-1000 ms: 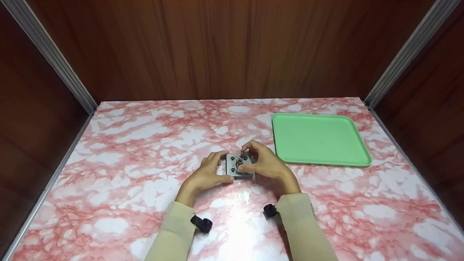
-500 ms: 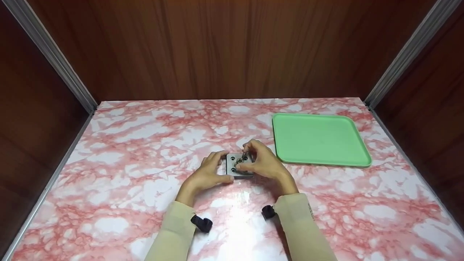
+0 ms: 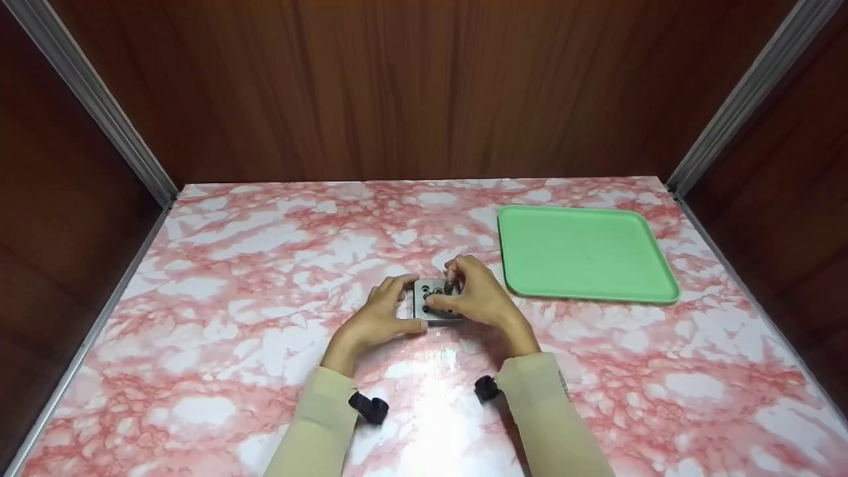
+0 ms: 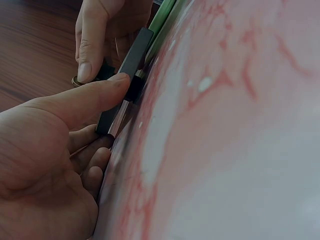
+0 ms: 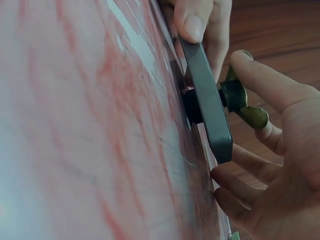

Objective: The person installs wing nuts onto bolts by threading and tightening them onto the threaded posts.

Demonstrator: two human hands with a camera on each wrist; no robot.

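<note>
A small grey metal plate [image 3: 420,303] with several holes lies low over the tabletop. A brass-coloured wing nut [image 5: 235,97] sits on a threaded stud at the plate's middle. My left hand [image 3: 377,315] grips the plate's left side, thumb on the near edge and fingers at the far edge. My right hand [image 3: 487,298] holds the wing nut, the thumb against one wing and the forefinger at the other. In the right wrist view, the plate [image 5: 205,95] stands a little off the table on a dark round part beneath it. Fingers partly cover the nut in the head view.
A light green tray [image 3: 583,255] lies to the right, beyond my right hand. The table [image 3: 265,371] has a red and white marbled top. Brown wood panels [image 3: 424,93] wall in the back and both sides.
My right hand has turned the wing nut a little clockwise as seen from above, its thumb moving left and the far wing moving right. The left hand and plate have stayed put.
</note>
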